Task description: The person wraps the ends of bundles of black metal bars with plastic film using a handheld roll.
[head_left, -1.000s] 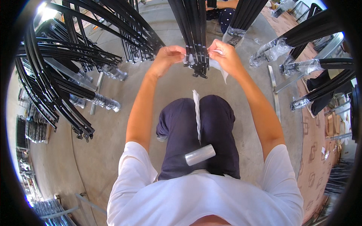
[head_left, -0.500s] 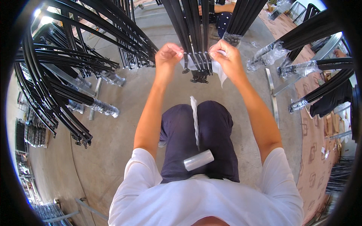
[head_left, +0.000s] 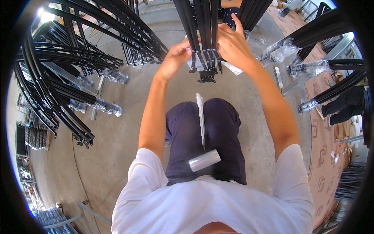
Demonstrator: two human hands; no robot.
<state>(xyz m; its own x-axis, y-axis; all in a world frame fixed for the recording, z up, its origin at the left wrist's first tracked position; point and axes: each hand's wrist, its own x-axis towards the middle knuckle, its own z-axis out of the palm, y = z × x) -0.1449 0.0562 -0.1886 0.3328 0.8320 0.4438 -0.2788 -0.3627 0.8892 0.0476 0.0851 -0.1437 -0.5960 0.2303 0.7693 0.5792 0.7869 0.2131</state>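
Observation:
A bundle of slim black tubes [head_left: 203,27] hangs in front of me, with small black fittings [head_left: 207,75] at the lower ends. Behind it is a thin white sheet [head_left: 196,62], partly hidden by the tubes. At the bundle's left edge, my left hand [head_left: 175,58] is closed, thumb against fingers, on the sheet. My right hand [head_left: 235,46] curls round the bundle's right side, one finger sticking up and the other fingertips hidden behind the tubes. A sheet corner [head_left: 233,68] shows below that hand. On my lap lie a roll of clear film [head_left: 204,160] and a narrow white folded strip [head_left: 201,121].
More black tubes [head_left: 66,89] hang in curved bunches on the left, some with film-wrapped ends. Wrapped bundles [head_left: 311,69] reach in from the right above a metal rail [head_left: 298,83]. Beyond the central tubes, part of another person in dotted clothing [head_left: 230,16] is visible.
My right hand has moved up and inward from the sheet's right edge to wrap round the tubes. The sheet's right part has been drawn back behind them. My left hand stays at the left edge.

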